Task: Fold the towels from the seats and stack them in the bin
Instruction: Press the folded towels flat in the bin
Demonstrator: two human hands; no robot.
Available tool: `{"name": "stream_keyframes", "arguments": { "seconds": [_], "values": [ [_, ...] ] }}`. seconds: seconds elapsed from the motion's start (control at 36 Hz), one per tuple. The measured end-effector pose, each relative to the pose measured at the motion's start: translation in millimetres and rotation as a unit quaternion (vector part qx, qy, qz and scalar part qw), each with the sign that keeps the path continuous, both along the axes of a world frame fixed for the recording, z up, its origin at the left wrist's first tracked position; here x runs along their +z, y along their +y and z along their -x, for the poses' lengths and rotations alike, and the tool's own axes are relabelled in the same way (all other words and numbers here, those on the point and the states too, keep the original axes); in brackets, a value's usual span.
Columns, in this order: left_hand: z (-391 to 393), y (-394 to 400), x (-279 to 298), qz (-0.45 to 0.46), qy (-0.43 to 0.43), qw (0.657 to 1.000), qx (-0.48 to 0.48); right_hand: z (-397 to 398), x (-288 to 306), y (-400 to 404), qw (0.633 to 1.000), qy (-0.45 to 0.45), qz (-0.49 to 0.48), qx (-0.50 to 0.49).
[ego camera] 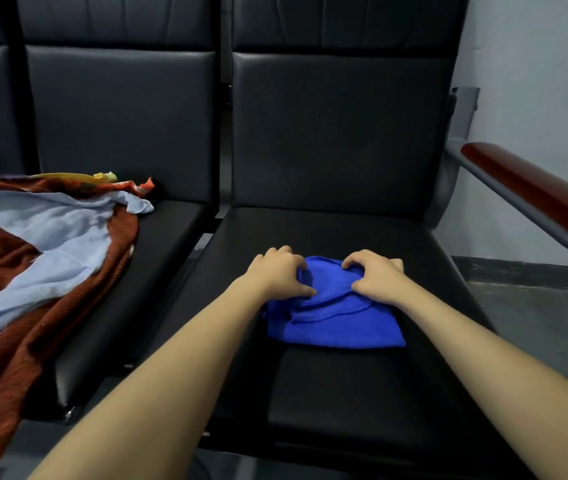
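At lower centre, left hand (280, 273) and right hand (372, 275) gripped the blue towel (338, 323) on the seat (344, 393), fingers curled into its cloth

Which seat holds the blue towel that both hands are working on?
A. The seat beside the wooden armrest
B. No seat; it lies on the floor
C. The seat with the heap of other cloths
A: the blue towel lies on the black seat next to the wooden armrest, with the left hand and right hand gripping its folds, apart from the heap of cloths.
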State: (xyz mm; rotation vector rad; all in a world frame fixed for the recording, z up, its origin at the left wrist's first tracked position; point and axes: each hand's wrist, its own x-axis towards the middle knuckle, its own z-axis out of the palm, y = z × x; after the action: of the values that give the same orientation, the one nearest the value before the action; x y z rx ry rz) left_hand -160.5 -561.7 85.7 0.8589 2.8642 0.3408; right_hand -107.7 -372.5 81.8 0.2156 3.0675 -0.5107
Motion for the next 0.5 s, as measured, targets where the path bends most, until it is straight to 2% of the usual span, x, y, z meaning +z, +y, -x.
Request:
{"name": "stream_keyframes", "arguments": {
  "seconds": [0.11, 0.28, 0.39, 0.5],
  "values": [
    [0.1, 2.9, -5.4, 0.006, -0.024, 1.0, 0.005, 3.0, 1.9, -0.8, 1.0, -0.02, 0.002, -0.007],
    [-1.1, 7.6, -3.8, -0.04, -0.018, 0.999, -0.024, 5.2, -9.3, 1.5, 0.994, 0.067, 0.039, -0.082],
    [-2.6, 11.7, -2.4, -0.024, -0.029, 0.998, -0.058, 9.5, -11.1, 3.3, 0.987, 0.117, 0.067, -0.092],
    [-2.2, 18.5, -2.7, -0.043, 0.015, 0.999, -0.027, 14.1, -5.1, 1.9, 0.965, 0.205, 0.133, -0.095]
  ]
}}
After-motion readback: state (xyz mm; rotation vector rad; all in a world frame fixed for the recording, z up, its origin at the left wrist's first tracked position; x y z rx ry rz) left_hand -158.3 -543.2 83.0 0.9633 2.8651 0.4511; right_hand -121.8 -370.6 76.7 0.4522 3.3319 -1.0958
